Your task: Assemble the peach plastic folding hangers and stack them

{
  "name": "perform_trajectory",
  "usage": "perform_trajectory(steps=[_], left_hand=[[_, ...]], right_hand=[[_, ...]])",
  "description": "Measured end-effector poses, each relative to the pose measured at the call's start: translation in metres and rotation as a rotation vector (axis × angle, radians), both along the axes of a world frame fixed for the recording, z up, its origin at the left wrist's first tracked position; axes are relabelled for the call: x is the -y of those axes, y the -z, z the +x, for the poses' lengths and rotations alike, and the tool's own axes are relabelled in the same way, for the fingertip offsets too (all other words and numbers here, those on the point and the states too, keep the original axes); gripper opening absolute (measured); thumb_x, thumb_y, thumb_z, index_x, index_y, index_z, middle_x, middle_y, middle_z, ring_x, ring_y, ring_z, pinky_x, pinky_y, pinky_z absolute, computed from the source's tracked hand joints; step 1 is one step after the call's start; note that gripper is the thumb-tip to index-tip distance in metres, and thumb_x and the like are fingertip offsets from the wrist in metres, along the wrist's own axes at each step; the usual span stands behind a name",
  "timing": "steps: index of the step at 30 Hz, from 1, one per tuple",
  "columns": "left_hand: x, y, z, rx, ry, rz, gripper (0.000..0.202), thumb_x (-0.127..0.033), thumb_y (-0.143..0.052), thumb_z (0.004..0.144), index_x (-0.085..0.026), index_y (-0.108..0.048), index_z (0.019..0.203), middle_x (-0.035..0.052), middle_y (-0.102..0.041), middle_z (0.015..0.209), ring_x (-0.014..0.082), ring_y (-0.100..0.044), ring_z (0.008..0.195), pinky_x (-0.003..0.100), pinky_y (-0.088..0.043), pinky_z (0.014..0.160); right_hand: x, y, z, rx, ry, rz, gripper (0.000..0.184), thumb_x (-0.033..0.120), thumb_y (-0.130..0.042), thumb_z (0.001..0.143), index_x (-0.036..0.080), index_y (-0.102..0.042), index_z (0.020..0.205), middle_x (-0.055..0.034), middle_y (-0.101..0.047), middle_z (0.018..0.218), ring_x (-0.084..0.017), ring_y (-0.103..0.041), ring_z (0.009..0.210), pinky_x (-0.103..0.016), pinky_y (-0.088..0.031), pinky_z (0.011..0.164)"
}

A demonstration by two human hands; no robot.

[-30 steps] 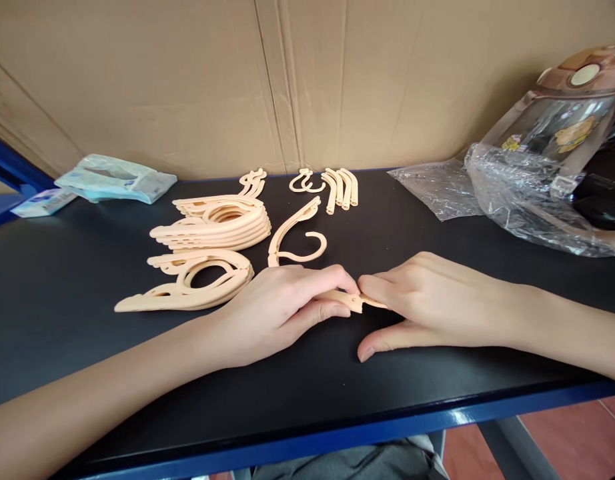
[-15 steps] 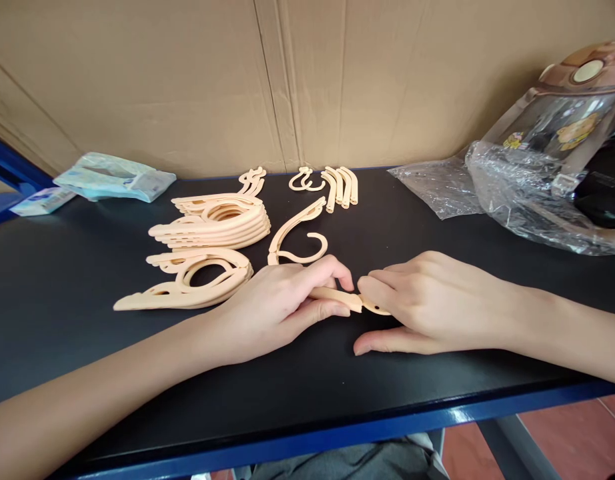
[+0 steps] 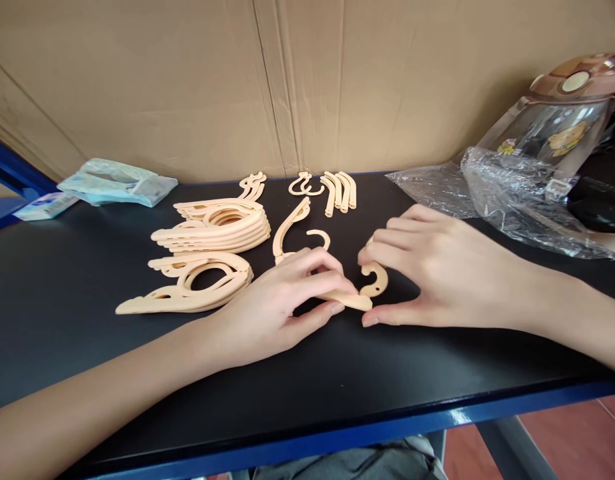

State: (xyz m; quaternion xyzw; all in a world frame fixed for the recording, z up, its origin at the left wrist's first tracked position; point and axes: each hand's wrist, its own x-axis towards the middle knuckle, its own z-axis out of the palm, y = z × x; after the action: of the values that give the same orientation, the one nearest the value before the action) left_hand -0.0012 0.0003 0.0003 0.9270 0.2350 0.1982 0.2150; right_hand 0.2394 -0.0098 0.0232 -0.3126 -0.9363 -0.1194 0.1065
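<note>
Peach-coloured plastic parts lay across the black tabletop (image 3: 87, 267) in the head view.

Progress, as judged from the layout:
- Two piles of finished hangers, the rear pile (image 3: 217, 227) and the front pile (image 3: 192, 283), lay left of centre.
- One part-built piece (image 3: 290, 230) lay just beside the rear pile.
- Loose arm sections (image 3: 340, 190) and loose hooks (image 3: 302, 185) remained at the back edge, near the cardboard wall (image 3: 187, 80), so several units appeared unbuilt.

Work in hand:
- The left hand (image 3: 282, 300) rested low on the tabletop, wrist flat, thumb and forefinger pinching an arm section (image 3: 350, 301) near its end.
- The right hand (image 3: 437, 273) arched over a hook piece (image 3: 376, 280), fingertips curled onto its upper curve and thumb laid along the tabletop below it, closing on the hook.
- The hook piece touched the tip of the arm section; whether the joint was seated could not be told.

Both forearms entered from the near edge and converged at centre. A crumpled plastic bag (image 3: 512, 193) lay well apart to the right.
</note>
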Motion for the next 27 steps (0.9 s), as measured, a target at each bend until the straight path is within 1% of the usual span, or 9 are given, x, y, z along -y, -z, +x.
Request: perform_trajectory(steps=[2, 5, 9, 11, 13, 16, 20, 24, 27], left_hand=[[-0.001, 0.0026, -0.0009, -0.015, -0.013, 0.079, 0.017, -0.019, -0.056, 0.097, -0.026, -0.067, 0.108, -0.0015, -0.061, 0.105, 0.0125, -0.054, 0.1, 0.024, -0.041, 0.092], [-0.0007, 0.0046, -0.0023, -0.021, -0.022, 0.131, 0.014, -0.019, -0.06, 0.095, -0.022, -0.065, 0.107, -0.0012, -0.064, 0.103, 0.0146, -0.054, 0.103, 0.026, -0.039, 0.093], [0.0013, 0.0018, -0.0021, 0.006, -0.046, 0.089, 0.017, -0.025, -0.064, 0.093, -0.02, -0.061, 0.109, -0.001, -0.064, 0.104, 0.0147, -0.054, 0.099, 0.026, -0.042, 0.088], [0.0019, -0.0002, -0.0017, 0.024, -0.091, 0.073, 0.015, -0.028, -0.06, 0.095, -0.021, -0.06, 0.108, -0.0012, -0.062, 0.103, 0.0139, -0.054, 0.097, 0.025, -0.042, 0.086], [0.0017, -0.001, -0.0015, 0.036, -0.165, 0.083, 0.014, -0.027, -0.054, 0.098, -0.02, -0.06, 0.108, -0.0004, -0.062, 0.104, 0.014, -0.055, 0.098, 0.026, -0.042, 0.089], [-0.0003, 0.0012, -0.002, 0.028, -0.266, 0.121, 0.019, -0.029, -0.048, 0.101, -0.02, -0.061, 0.112, 0.0014, -0.062, 0.113, 0.0164, -0.053, 0.108, 0.03, -0.04, 0.097], [-0.0032, 0.0067, -0.0028, -0.047, -0.309, 0.157, 0.025, -0.033, -0.043, 0.102, -0.022, -0.065, 0.109, 0.002, -0.059, 0.126, 0.0205, -0.046, 0.124, 0.038, -0.035, 0.108], [-0.0029, 0.0085, -0.0023, -0.09, -0.333, 0.09, 0.031, -0.039, -0.042, 0.102, -0.02, -0.061, 0.118, 0.0046, -0.054, 0.135, 0.0202, -0.044, 0.13, 0.037, -0.037, 0.111], [-0.0014, 0.0075, -0.0018, -0.125, -0.331, 0.119, 0.035, -0.04, -0.041, 0.102, -0.018, -0.06, 0.122, 0.0073, -0.051, 0.137, 0.0221, -0.041, 0.133, 0.041, -0.036, 0.113]], right_hand=[[0.0023, 0.0016, -0.0015, -0.019, -0.019, -0.138, 0.042, 0.058, -0.055, 0.09, 0.017, -0.064, 0.094, -0.0035, -0.063, 0.08, -0.02, -0.056, 0.075, -0.037, -0.037, 0.079], [0.0048, 0.003, -0.0035, -0.045, -0.042, -0.237, 0.036, 0.052, -0.061, 0.088, 0.018, -0.063, 0.097, -0.0034, -0.064, 0.088, -0.02, -0.057, 0.08, -0.036, -0.037, 0.083], [0.0054, 0.0022, -0.0043, -0.042, -0.063, -0.293, 0.029, 0.046, -0.063, 0.087, 0.018, -0.061, 0.098, -0.0029, -0.061, 0.092, -0.02, -0.056, 0.084, -0.036, -0.038, 0.085], [0.0055, 0.0015, -0.0043, -0.033, -0.063, -0.313, 0.027, 0.043, -0.062, 0.088, 0.018, -0.061, 0.1, -0.003, -0.06, 0.093, -0.02, -0.055, 0.086, -0.036, -0.038, 0.084], [0.0062, 0.0005, -0.0044, -0.025, -0.063, -0.325, 0.026, 0.04, -0.062, 0.088, 0.018, -0.061, 0.101, -0.0033, -0.06, 0.094, -0.021, -0.056, 0.088, -0.036, -0.039, 0.084], [0.0083, -0.0011, -0.0047, -0.019, -0.066, -0.35, 0.024, 0.035, -0.062, 0.087, 0.018, -0.06, 0.103, -0.0028, -0.059, 0.095, -0.021, -0.055, 0.088, -0.036, -0.04, 0.086], [0.0108, -0.0021, -0.0052, -0.012, -0.059, -0.376, 0.02, 0.029, -0.062, 0.084, 0.019, -0.061, 0.101, -0.0022, -0.058, 0.095, -0.02, -0.054, 0.086, -0.036, -0.04, 0.086], [0.0105, -0.0013, -0.0052, -0.019, -0.068, -0.38, 0.024, 0.034, -0.063, 0.086, 0.019, -0.061, 0.104, -0.0031, -0.059, 0.098, -0.02, -0.054, 0.087, -0.037, -0.041, 0.085], [0.0096, -0.0006, -0.0048, -0.018, -0.074, -0.389, 0.027, 0.042, -0.063, 0.088, 0.018, -0.06, 0.103, -0.0037, -0.059, 0.098, -0.02, -0.055, 0.087, -0.037, -0.042, 0.084]])
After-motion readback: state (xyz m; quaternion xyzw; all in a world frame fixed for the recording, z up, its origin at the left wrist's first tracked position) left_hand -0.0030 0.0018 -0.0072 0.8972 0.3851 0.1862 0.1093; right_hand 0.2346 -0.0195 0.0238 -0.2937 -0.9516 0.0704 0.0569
